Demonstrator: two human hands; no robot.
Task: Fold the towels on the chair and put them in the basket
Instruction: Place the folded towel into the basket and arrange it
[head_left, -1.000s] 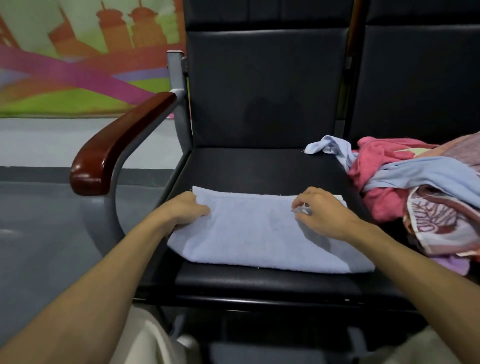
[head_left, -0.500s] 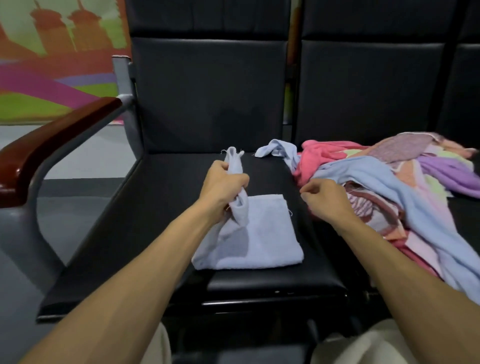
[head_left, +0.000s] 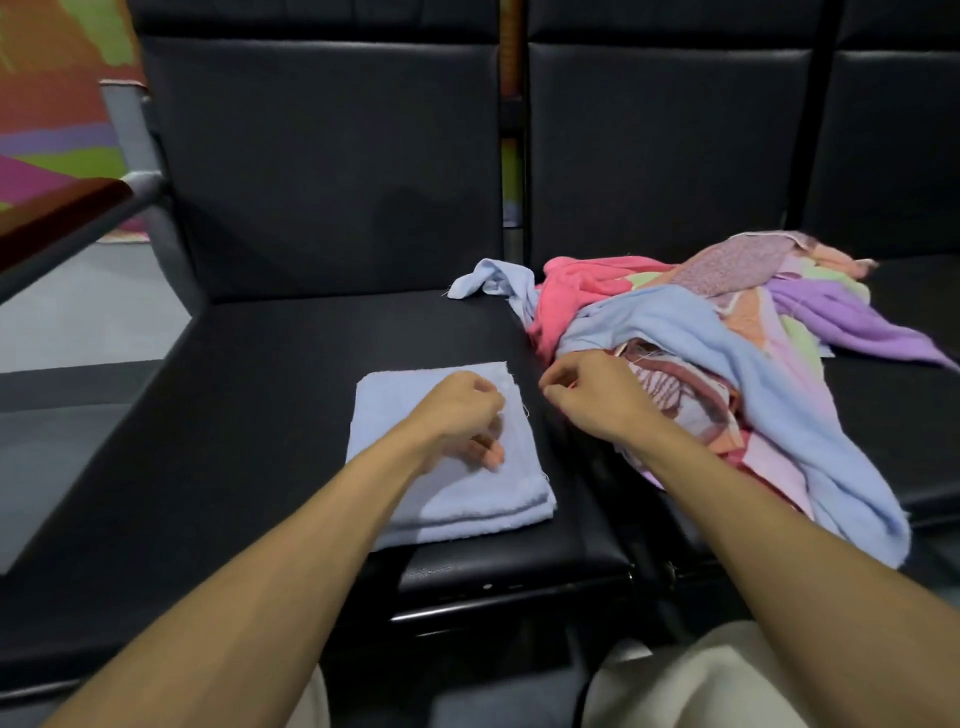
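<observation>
1. Folding has moved on: half a second ago the left hand (head_left: 462, 415) was lifting one end of the blue towel (head_left: 405, 410) across. Now that end is down, and the towel lies as a compact layered rectangle on the chair seat (head_left: 249, 415).
2. I judge this towel to be folded, or one smoothing away from it. It has not gone to the basket, which is out of sight.
3. The left hand rests on the towel's right half, knuckles up and fingers curled under, with fingertips touching the cloth. Whether they pinch a layer cannot be told.
4. The right hand (head_left: 592, 395) has come off the towel. It sits just beside the towel's right edge, against the pile of unfolded towels (head_left: 727, 332), fingers curled with thumb near forefinger. Whether it pinches any cloth is unclear.
</observation>
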